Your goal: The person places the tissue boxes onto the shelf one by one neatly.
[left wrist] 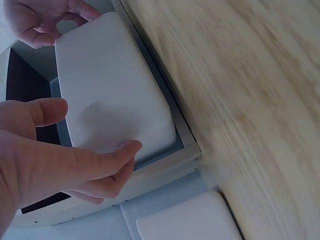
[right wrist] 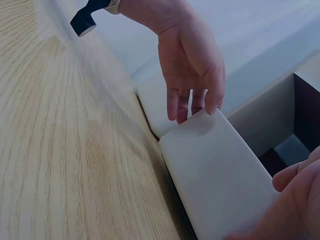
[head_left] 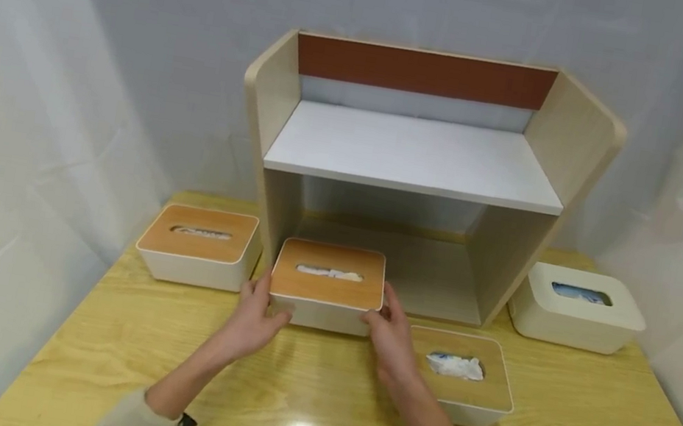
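Note:
A white tissue box with an orange-brown wood-look lid is at the front left of the shelf unit's lower compartment. My left hand holds its left end, thumb at the front and fingers along the side. At the opposite end, my right hand grips the box with its thumb by the front corner. The left wrist view shows the box's plain white front between both hands. Whether its base touches the shelf floor, I cannot tell. Folded tissue shows in the lid's slot.
The two-tier shelf unit stands at the back of the wooden table. Another wood-lidded tissue box sits left of it. An all-white one stands to the right. A lighter-lidded box lies beside my right forearm.

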A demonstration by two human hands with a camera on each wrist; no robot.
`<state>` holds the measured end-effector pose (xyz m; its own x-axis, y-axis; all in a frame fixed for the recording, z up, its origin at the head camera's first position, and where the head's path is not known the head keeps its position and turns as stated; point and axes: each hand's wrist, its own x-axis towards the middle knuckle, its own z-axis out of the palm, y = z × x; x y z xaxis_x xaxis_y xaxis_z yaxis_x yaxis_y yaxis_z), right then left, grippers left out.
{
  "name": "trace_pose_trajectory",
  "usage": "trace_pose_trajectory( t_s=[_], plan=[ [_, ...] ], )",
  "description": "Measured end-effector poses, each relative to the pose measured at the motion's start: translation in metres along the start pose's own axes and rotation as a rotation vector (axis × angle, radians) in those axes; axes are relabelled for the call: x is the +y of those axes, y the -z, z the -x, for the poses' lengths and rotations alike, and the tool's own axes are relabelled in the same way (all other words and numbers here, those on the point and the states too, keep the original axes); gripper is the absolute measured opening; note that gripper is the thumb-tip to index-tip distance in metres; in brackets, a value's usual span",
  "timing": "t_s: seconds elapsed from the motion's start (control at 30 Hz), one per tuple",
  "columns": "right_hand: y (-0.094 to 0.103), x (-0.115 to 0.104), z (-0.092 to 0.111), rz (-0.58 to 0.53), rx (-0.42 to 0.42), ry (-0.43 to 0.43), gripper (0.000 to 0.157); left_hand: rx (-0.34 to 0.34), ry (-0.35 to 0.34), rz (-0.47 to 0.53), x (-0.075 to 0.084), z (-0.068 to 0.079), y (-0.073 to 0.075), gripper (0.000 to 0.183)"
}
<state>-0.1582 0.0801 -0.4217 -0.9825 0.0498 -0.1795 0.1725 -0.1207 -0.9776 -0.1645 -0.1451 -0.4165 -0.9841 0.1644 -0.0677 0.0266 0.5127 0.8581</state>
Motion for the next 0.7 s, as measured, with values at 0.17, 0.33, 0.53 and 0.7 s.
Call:
trace_pose_trajectory(
  t_s=[0.17,0.33,0.53,0.7],
  plan=[
    [-0.0042,0.0008,-0.0003,-0.038,0.047,0.001,0.073,0.065,-0.044,0.099,-0.0013,0.0028,-0.0063,0.080],
    [-0.0064,-0.0011,0.0008,-0.080,0.080,0.033,0.069,0.081,-0.071,0.218,-0.0005,0.0043,-0.0106,0.074],
    [-0.0055,-0.0006,0.0035,-0.088,0.047,0.056,0.067,0.058,-0.073,0.228,-0.0023,0.0035,-0.0094,0.075],
    [-0.0034,-0.0006,0.0033,-0.070,-0.003,0.047,0.073,0.039,-0.042,0.108,-0.0025,0.0049,-0.0077,0.087]
  ],
)
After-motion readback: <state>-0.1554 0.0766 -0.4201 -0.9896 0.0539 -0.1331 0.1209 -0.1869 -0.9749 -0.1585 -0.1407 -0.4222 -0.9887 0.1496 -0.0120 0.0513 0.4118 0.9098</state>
